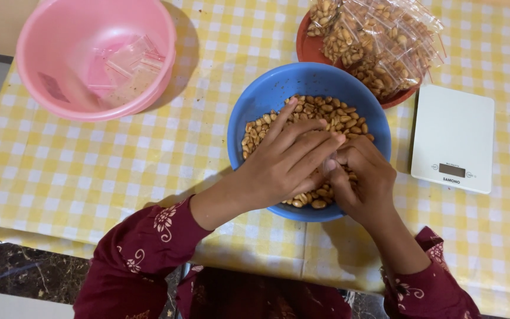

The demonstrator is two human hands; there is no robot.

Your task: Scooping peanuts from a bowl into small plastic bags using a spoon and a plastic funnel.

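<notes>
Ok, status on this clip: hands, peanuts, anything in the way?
Left hand and right hand together in round blue plastic bowl, on shelled peanuts. Grip hidden. Nothing in the way.

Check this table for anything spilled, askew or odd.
Small brown specks lie scattered on the yellow checked cloth between the pink bowl and the blue bowl; they look like crumbs or bits of peanut skin. The filled bags overhang their red dish. Nothing else stands out.
</notes>
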